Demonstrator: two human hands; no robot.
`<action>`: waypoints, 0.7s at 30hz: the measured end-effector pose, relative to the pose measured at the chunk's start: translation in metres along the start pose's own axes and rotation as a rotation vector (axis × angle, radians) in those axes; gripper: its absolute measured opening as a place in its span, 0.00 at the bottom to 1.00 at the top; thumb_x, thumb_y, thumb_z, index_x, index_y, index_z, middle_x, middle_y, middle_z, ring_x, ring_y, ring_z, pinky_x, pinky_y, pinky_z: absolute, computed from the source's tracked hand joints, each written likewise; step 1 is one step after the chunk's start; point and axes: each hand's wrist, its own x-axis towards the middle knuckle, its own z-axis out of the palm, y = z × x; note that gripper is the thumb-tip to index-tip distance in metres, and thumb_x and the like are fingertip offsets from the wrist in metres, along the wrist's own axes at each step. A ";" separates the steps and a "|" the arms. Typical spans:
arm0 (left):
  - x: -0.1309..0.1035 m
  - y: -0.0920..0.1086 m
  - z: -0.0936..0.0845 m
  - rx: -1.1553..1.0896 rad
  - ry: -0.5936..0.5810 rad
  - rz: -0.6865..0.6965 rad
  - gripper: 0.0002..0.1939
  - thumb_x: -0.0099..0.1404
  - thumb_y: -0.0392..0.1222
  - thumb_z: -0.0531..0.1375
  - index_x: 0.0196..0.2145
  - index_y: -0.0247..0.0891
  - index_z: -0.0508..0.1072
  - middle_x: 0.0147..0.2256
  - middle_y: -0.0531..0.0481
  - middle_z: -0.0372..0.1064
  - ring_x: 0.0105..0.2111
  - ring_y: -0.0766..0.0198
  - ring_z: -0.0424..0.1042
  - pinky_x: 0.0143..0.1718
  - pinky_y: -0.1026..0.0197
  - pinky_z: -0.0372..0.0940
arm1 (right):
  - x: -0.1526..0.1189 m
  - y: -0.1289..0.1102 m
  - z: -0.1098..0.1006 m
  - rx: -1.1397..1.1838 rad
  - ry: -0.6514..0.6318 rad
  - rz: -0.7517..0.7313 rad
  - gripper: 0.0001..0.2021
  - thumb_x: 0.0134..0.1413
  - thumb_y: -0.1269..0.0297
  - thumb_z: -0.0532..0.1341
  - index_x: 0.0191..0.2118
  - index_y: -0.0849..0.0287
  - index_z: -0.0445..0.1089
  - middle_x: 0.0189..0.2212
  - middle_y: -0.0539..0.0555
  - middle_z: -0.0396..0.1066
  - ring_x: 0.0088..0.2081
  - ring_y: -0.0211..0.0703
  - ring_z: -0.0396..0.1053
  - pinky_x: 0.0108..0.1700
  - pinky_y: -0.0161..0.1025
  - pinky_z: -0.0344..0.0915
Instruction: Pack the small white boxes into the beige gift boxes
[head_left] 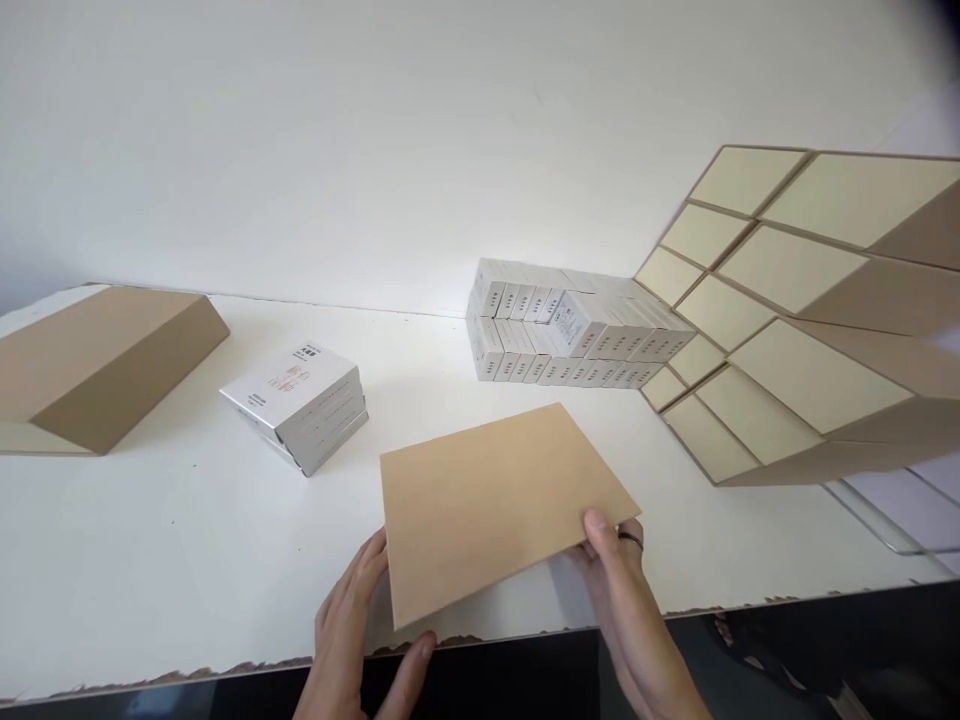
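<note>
A flat brown cardboard piece (502, 500) is tilted above the white table's front part. My right hand (619, 575) grips its right corner, thumb on top and the other fingers underneath; a dark ring shows on one finger. At the board's left edge is my left hand (364, 610), its thumb apart from the fingers, which reach behind the edge and are partly hidden. Beyond the board, to the left, a short stack of white printed boxes (296, 385) lies on the table.
Rows of small white boxes (577, 325) stand against the wall. At the right are stacked brown cartons (795, 320) with pale ends. Another brown carton (112, 350) lies at the far left. The white table (225, 560) has a chipped front edge.
</note>
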 end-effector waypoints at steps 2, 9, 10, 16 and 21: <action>0.006 -0.002 -0.008 -0.002 -0.031 0.012 0.31 0.69 0.43 0.60 0.67 0.51 0.58 0.60 0.41 0.67 0.61 0.42 0.67 0.54 0.40 0.73 | 0.000 0.002 -0.011 -0.267 0.045 -0.050 0.35 0.52 0.33 0.59 0.58 0.51 0.62 0.64 0.58 0.57 0.66 0.60 0.54 0.68 0.59 0.51; 0.017 0.003 -0.016 -0.075 -0.106 -0.098 0.11 0.73 0.48 0.55 0.50 0.48 0.70 0.51 0.46 0.73 0.48 0.55 0.76 0.44 0.58 0.76 | -0.008 0.024 -0.023 -0.301 0.069 -0.157 0.36 0.45 0.40 0.69 0.54 0.50 0.55 0.55 0.57 0.62 0.58 0.59 0.61 0.61 0.59 0.57; 0.015 0.005 -0.013 -0.076 -0.075 -0.119 0.10 0.72 0.49 0.55 0.48 0.47 0.70 0.48 0.46 0.73 0.46 0.56 0.76 0.42 0.58 0.75 | -0.009 0.028 -0.021 -0.309 0.100 -0.174 0.36 0.43 0.42 0.70 0.54 0.50 0.56 0.54 0.57 0.62 0.59 0.59 0.60 0.61 0.59 0.56; 0.010 0.016 0.003 0.062 0.046 -0.192 0.20 0.64 0.60 0.61 0.43 0.42 0.68 0.35 0.47 0.69 0.31 0.55 0.72 0.30 0.55 0.71 | -0.003 0.039 -0.018 -0.429 0.183 -0.172 0.41 0.33 0.39 0.72 0.50 0.53 0.57 0.48 0.56 0.62 0.51 0.58 0.64 0.51 0.54 0.63; 0.021 0.020 -0.003 0.037 -0.003 -0.335 0.20 0.66 0.63 0.57 0.38 0.43 0.68 0.26 0.53 0.66 0.24 0.59 0.66 0.22 0.60 0.62 | -0.002 0.037 -0.021 -0.561 0.226 -0.086 0.41 0.27 0.33 0.70 0.44 0.53 0.57 0.41 0.54 0.63 0.43 0.54 0.64 0.40 0.48 0.64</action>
